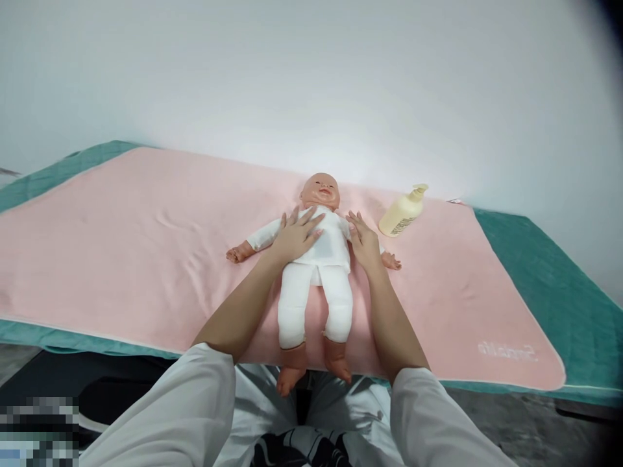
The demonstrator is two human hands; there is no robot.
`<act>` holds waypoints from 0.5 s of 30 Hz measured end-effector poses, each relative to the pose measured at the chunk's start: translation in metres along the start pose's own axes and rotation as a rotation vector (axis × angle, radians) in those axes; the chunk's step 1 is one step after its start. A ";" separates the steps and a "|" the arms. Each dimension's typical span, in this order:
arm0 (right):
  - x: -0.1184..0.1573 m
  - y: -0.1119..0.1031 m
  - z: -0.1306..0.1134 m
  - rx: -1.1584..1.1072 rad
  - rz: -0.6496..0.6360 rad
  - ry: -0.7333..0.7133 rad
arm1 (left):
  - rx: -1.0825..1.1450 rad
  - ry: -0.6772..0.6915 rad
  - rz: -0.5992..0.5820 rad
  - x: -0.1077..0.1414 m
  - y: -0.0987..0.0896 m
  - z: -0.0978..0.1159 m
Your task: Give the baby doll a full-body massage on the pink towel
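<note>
A baby doll in white cloth lies on its back on a pink mat, its head toward the wall and its feet over the near edge. My left hand rests on the doll's chest and shoulder with fingers spread. On the other side, my right hand lies along the doll's upper arm, fingers stretched out. Neither hand grips anything. To the right of my right hand, a pale yellow pump bottle appears tilted on the mat.
Beneath the mat a green cover shows at both sides and along the front edge. A white wall stands right behind. Below the front edge at left is a black object, partly hidden by my sleeve.
</note>
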State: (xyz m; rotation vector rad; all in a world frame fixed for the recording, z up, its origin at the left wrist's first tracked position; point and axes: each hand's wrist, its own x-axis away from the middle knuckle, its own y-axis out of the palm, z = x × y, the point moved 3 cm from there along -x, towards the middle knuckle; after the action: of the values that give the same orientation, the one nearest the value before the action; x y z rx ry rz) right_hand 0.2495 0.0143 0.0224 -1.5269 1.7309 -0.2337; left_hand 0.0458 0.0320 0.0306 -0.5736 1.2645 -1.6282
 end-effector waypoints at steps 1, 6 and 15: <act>0.000 0.000 0.000 -0.035 -0.002 0.006 | -0.005 -0.045 0.028 0.001 0.000 -0.002; 0.005 -0.002 -0.011 -0.219 -0.114 0.032 | -0.032 -0.204 0.144 0.002 -0.003 -0.010; 0.018 0.007 -0.041 -0.438 -0.545 -0.100 | -0.063 -0.257 0.173 0.003 -0.004 -0.019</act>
State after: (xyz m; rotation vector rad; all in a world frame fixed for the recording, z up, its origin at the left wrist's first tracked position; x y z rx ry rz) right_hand 0.2180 -0.0141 0.0372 -2.2789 1.3076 -0.0462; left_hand 0.0271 0.0385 0.0273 -0.6698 1.1441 -1.3295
